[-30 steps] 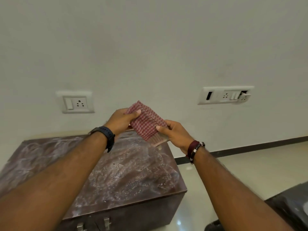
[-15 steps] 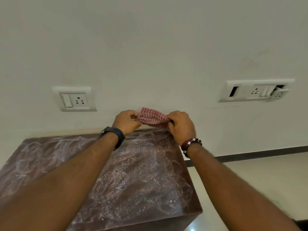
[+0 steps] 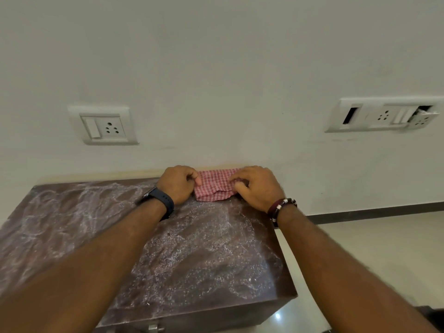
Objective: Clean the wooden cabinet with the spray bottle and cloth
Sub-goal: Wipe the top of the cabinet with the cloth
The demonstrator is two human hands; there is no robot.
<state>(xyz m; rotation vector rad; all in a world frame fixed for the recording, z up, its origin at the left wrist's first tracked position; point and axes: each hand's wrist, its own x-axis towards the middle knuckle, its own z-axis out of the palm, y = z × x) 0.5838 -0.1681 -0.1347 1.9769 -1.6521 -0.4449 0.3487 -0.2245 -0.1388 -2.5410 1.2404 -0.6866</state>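
Cabinet [image 3: 187, 255] top: dark brown, streaked with white film, latch at the near edge. Cloth [image 3: 215, 186], red-and-white check, folded and rumpled, lies at the far edge near the far right corner, long axis left–right along the wall [image 3: 216, 68]. Left hand [image 3: 179, 182] pinches its left end, fingers curled. Right hand [image 3: 258, 187] presses its right end, fingers bent, holding cloth.

No readable text, labels, brands or numbers anywhere; wall sockets and watch carry no legible marks.
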